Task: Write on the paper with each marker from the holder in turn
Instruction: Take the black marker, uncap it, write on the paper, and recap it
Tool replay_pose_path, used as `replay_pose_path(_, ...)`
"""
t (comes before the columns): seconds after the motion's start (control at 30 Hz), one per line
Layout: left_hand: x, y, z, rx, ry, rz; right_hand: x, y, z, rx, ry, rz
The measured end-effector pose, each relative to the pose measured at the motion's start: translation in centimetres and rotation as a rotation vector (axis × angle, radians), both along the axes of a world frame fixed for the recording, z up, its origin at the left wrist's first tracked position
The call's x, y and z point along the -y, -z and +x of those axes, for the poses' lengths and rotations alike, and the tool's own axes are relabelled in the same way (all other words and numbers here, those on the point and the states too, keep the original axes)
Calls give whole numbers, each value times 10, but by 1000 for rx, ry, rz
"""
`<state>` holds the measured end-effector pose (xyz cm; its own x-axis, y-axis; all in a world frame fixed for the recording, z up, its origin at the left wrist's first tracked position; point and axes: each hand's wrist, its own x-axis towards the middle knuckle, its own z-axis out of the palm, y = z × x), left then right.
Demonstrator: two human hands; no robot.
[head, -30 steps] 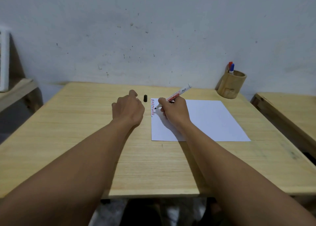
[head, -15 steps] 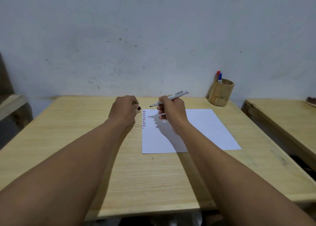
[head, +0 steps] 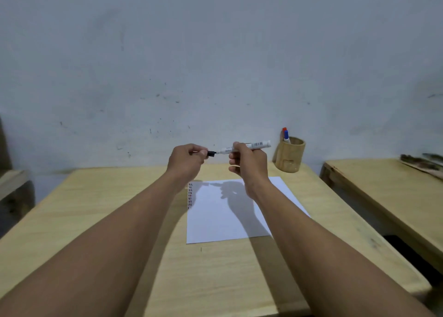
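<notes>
My right hand [head: 248, 164] grips a white marker [head: 254, 146] held level above the table, its black tip pointing left. My left hand [head: 188, 159] pinches the small black cap [head: 211, 153] right at that tip; cap and tip look just touching. Both hands hover above the white paper [head: 227, 220], which lies on the wooden table [head: 96, 208] and carries a short column of red and dark marks [head: 190, 195] along its left edge. A wooden holder [head: 290, 158] at the back right holds a red marker [head: 284, 130] and a blue marker [head: 286, 136].
A stained pale wall [head: 215, 65] rises directly behind the table. A second wooden table [head: 388, 192] stands to the right across a narrow gap. A wooden piece of furniture [head: 14, 185] shows at the left edge.
My right hand lifted the marker off the paper and turned it level. My left hand picked the black cap up from the table and brought it to the marker's tip. The view tilted upward.
</notes>
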<state>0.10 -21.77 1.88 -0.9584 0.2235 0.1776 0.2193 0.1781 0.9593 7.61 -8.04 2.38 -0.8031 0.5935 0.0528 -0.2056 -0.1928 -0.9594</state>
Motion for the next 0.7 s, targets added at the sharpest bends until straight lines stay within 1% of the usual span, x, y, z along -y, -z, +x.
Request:
replay_pose_path(0.17, -15, -6, 9, 104, 82, 100, -10, -1, 7, -12, -48, -7)
replay_pose_path(0.33, -22, -8, 10, 192, 67, 210, -24, -2, 13, -23, -91, -16)
replay_pose_path(0.4, -24, -8, 8, 207, 60, 231, -28, -5, 15, -39, -124, -70)
replay_pose_path(0.5, -27, -11, 7, 215, 52, 263, -33, -8, 17, -75, -149, -206)
replay_pose_path(0.7, -33, -18, 7, 190, 67, 315, -42, -6, 18, -104, -146, -200)
